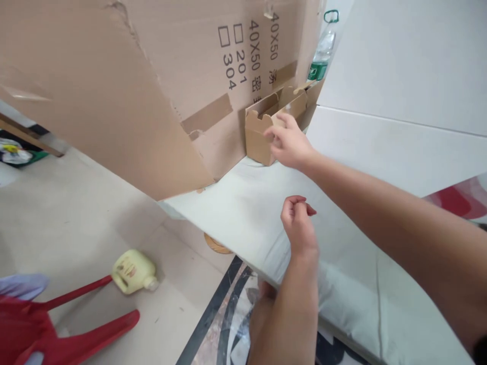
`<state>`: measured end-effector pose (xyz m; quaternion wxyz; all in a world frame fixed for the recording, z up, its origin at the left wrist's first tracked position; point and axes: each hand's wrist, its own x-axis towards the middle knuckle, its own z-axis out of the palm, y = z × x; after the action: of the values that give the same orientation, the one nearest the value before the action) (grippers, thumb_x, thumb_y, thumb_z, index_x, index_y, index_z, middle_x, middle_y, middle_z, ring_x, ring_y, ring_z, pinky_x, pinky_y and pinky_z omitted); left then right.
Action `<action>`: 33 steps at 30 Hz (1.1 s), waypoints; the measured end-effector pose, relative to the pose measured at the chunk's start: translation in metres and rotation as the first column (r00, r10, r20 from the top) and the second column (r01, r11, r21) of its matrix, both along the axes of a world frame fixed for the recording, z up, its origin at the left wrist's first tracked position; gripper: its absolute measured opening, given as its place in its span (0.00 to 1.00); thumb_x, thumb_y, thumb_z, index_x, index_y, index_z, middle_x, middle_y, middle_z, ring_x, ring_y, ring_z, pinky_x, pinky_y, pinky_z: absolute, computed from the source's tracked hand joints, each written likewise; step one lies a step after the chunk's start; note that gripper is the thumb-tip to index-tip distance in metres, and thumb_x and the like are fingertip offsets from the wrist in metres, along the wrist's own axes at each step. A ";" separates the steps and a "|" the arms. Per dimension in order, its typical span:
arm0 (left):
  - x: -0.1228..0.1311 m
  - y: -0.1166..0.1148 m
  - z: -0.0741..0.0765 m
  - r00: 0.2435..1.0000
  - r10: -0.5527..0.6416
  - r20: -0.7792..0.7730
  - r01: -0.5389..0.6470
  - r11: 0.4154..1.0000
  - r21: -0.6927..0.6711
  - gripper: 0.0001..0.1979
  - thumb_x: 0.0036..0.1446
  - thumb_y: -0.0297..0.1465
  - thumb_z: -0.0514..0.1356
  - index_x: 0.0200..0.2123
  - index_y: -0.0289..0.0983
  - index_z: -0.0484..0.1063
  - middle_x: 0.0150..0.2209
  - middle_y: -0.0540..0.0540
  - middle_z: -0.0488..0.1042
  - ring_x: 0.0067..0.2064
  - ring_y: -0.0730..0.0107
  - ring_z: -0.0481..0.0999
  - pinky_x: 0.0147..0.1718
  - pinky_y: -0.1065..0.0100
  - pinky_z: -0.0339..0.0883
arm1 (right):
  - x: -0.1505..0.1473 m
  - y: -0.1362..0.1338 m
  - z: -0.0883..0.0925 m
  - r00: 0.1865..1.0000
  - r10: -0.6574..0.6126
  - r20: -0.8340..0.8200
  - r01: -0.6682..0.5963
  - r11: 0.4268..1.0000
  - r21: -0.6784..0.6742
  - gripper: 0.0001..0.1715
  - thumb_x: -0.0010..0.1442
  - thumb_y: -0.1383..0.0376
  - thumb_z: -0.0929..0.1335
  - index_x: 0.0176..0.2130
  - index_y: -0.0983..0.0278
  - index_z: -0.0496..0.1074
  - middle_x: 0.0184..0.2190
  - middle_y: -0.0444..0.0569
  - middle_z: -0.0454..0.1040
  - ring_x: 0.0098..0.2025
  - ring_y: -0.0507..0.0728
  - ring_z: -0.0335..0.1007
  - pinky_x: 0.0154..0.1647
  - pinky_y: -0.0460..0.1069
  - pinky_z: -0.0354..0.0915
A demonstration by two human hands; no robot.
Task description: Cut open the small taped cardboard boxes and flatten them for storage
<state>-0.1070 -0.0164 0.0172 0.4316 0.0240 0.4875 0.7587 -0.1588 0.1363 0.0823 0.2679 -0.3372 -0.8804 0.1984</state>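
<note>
- Brown cardboard open-topped box [256, 141] stands on pale cloth-covered surface [236, 208].
- Right hand [289, 144]: arm outstretched, fingers half-spread, released, beside box; contact unclear.
- Left hand [299, 220]: wrist bent, fingers loosely clenched, above surface.

On my feed this looks like a home: a decoratively inlaid floor [213, 314] below the left edge of the white-covered desk [228, 208], a red plastic chair [23, 324] beyond.

Dark print on the large cardboard panel [205, 76] behind the small open carton [258, 136] reads "304," "201," "40X50 密" and "40X50 汤," with two checkboxes [224, 36].
</note>
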 end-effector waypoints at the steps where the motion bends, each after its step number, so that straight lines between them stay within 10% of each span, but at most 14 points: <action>1: -0.001 0.000 0.001 1.000 0.003 0.012 -0.003 1.000 -0.001 0.03 0.55 0.27 0.56 0.29 0.39 0.67 0.22 0.54 0.64 0.28 0.71 0.68 0.37 0.66 0.61 | -0.016 0.010 0.004 1.000 -0.007 0.024 0.007 1.000 -0.002 0.20 0.58 0.72 0.67 0.49 0.61 0.77 0.73 0.52 0.55 0.66 0.65 0.70 0.69 0.61 0.64; 10: -0.023 -0.002 -0.002 0.987 0.160 -0.022 -0.159 0.987 0.030 0.02 0.52 0.30 0.56 0.31 0.39 0.67 0.21 0.55 0.62 0.27 0.72 0.66 0.33 0.69 0.59 | -0.014 0.023 0.009 0.985 0.001 0.170 -0.011 0.998 0.058 0.17 0.54 0.75 0.68 0.41 0.62 0.81 0.59 0.52 0.76 0.61 0.70 0.73 0.69 0.69 0.63; 22: -0.041 -0.015 0.014 0.833 0.526 -0.174 -0.490 0.846 0.212 0.04 0.49 0.32 0.55 0.30 0.40 0.62 0.23 0.56 0.57 0.25 0.77 0.63 0.29 0.73 0.58 | 0.186 -0.101 -0.001 0.999 -0.040 0.008 0.037 0.973 0.227 0.19 0.63 0.69 0.62 0.35 0.55 0.82 0.46 0.46 0.84 0.46 0.60 0.83 0.48 0.56 0.76; 28: -0.002 -0.002 0.014 0.924 0.098 -0.370 -0.008 0.971 0.238 0.12 0.53 0.42 0.61 0.36 0.41 0.68 0.31 0.51 0.67 0.33 0.73 0.72 0.32 0.72 0.67 | 0.325 -0.194 -0.002 0.987 -0.157 0.019 0.131 0.877 0.463 0.11 0.62 0.72 0.69 0.34 0.55 0.76 0.43 0.46 0.85 0.36 0.56 0.81 0.38 0.52 0.73; 33: 0.057 0.009 0.007 0.657 -0.234 -0.716 0.464 0.875 0.140 0.20 0.61 0.50 0.59 0.51 0.47 0.72 0.55 0.43 0.73 0.56 0.58 0.76 0.47 0.60 0.76 | 0.379 -0.231 0.011 0.973 -0.232 0.023 0.187 0.838 0.512 0.13 0.58 0.77 0.71 0.35 0.58 0.72 0.39 0.47 0.84 0.31 0.56 0.75 0.33 0.53 0.69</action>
<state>-0.0499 -0.0071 0.0241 0.3526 0.4615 0.4706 0.6642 0.2201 -0.0951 0.0933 0.3298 -0.3573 -0.8697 -0.0845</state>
